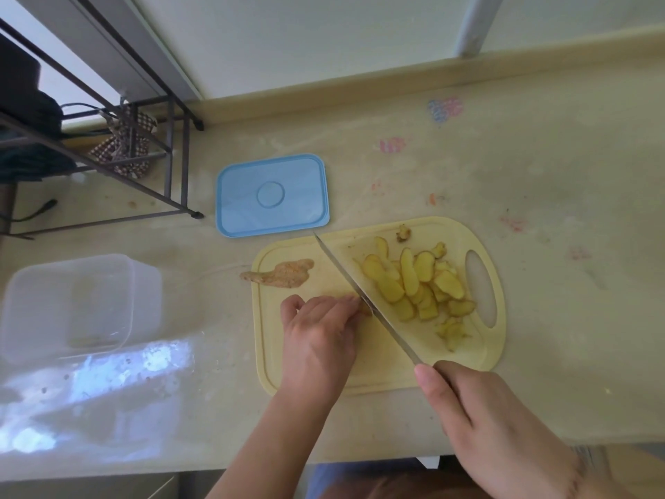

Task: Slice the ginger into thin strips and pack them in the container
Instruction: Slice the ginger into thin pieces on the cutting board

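Head view: pale yellow cutting board (378, 369) on the bench (539, 174). Left hand (318, 340) curled knuckles-up over a small piece of ginger (365, 310), fingertips pinning it against the board, the piece nearly hidden beneath them. Right hand (493, 419) wrapped round the handle of a knife (363, 300), forefinger along the top, blade laid slantwise across the board and touching the left fingertips. Right of the blade, a heap of yellow ginger slices (417, 286), overlapping, near the board's handle hole. At the board's far left edge, an unpeeled ginger lump (280, 275), partly overhanging. Blue lid (271, 194) just beyond the board; clear container (82, 304) well apart at left, open.

Judged by look: ginger firm and fibrous, light, cut faces damp and likely slippery; slices stiff enough to stack. Best pinned from above with fingertips tucked back from the edge, slices later gathered in a loose pinch by their flat faces.
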### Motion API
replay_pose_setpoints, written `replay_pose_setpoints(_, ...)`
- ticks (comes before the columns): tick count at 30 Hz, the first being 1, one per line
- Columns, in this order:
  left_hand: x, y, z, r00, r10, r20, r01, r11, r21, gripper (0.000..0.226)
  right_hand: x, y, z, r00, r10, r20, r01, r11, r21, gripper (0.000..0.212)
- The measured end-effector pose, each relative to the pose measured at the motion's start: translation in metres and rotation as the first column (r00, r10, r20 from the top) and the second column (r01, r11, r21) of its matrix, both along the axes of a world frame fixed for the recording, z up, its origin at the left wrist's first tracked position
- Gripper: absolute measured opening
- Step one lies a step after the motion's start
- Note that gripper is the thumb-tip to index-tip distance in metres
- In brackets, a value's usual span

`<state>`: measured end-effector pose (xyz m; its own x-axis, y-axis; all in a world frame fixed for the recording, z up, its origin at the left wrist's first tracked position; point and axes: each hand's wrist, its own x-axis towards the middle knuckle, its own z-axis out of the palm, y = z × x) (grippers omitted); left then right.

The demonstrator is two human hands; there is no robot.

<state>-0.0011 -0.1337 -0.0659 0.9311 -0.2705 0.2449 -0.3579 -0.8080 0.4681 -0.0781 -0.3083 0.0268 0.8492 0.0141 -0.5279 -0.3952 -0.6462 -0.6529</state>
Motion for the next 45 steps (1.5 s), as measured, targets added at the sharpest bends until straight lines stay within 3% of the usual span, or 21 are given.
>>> replay_pose_setpoints(15,-0.001,0.001,0.000,0.999,-0.032,0.019,0.032,0.999,-0.002,0.031,0.001,0.000,0.007,1.000,0.010,-0.005,-0.010,1.000,-0.016,0.056)
replay_pose_setpoints(19,0.000,0.001,0.000,0.999,-0.033,0.032,0.033,0.999,-0.012,0.030,-0.001,0.001,0.008,1.000,0.018,0.024,-0.017,0.999,-0.036,0.065)
replay_pose_setpoints(26,-0.002,0.002,-0.003,0.999,-0.032,0.043,0.034,0.999,-0.029,0.033,0.005,0.004,0.014,0.999,0.029,-0.046,-0.030,0.999,-0.029,0.054)
replay_pose_setpoints(45,-0.003,0.002,-0.006,0.997,-0.049,0.059,0.051,0.998,-0.034,0.032,0.007,0.004,0.002,0.998,0.048,-0.030,-0.048,0.999,-0.011,0.057)
